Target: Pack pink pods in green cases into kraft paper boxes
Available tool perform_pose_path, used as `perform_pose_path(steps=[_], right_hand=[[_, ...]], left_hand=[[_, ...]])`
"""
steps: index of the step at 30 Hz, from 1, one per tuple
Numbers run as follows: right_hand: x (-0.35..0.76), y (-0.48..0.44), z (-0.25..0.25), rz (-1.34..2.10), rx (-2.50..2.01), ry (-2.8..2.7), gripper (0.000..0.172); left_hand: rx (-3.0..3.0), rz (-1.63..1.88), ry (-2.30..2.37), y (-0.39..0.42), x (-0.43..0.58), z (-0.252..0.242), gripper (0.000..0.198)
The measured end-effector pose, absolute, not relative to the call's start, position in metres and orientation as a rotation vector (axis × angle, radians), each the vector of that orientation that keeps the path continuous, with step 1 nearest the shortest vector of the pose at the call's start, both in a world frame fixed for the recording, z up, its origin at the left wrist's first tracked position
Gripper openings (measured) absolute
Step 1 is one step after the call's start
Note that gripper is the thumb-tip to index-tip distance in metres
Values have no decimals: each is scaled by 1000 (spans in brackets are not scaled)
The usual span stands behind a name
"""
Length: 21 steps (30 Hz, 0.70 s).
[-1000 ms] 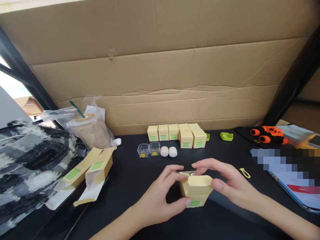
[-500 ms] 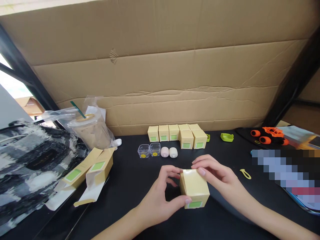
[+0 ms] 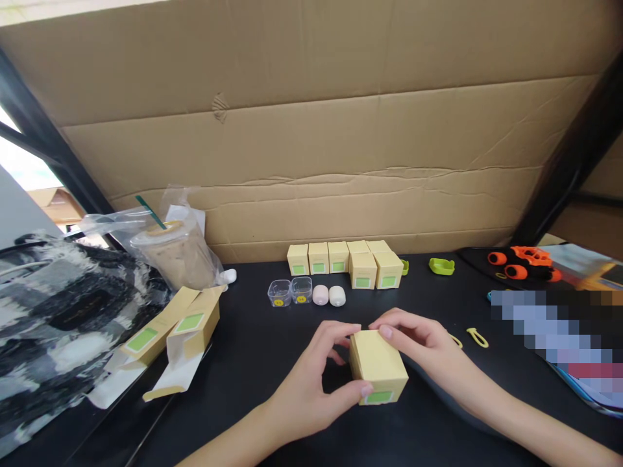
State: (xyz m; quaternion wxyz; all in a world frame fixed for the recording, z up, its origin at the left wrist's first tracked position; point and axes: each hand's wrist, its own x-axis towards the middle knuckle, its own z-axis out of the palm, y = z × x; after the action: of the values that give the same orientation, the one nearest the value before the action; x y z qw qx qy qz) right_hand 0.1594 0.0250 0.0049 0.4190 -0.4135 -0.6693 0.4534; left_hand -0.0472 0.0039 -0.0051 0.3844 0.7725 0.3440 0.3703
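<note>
A small cream cardboard box [image 3: 380, 360] with a green label window stands on the black table in front of me. My left hand [image 3: 325, 379] grips it from the left, thumb on the front face and fingers at the back left edge. From the right, my right hand [image 3: 417, 337] pinches the rear top edge, its thumb lying on the top face and its other fingers behind. The top looks closed. Beyond the hands stand two clear plastic cups [image 3: 301, 290] with yellow stickers, beside a pink rounded case [image 3: 320, 295] and a white rounded case [image 3: 337, 296].
Several closed cream boxes [image 3: 318, 259] line the cardboard backing. At left, two opened boxes [image 3: 193, 321] lie near a bagged iced drink [image 3: 178, 256]. Rightward are yellow loops [image 3: 477, 338], a green holder [image 3: 442, 266] and an orange toy car [image 3: 525, 263].
My right hand's fingers have drawn in and lowered along the box's rear top edge. A second yellow loop now shows beside that hand. My left hand and the box have barely moved.
</note>
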Motion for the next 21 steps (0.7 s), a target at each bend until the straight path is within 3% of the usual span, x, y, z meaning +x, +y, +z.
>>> perform_pose_path(steps=[16, 21], right_hand=[[157, 28, -4, 1229, -1079, -1643, 31], [162, 27, -1, 934, -1026, -1910, 24]], left_hand=[[2042, 921, 904, 5, -47, -6, 42], [2173, 968, 887, 7, -46, -11, 46]])
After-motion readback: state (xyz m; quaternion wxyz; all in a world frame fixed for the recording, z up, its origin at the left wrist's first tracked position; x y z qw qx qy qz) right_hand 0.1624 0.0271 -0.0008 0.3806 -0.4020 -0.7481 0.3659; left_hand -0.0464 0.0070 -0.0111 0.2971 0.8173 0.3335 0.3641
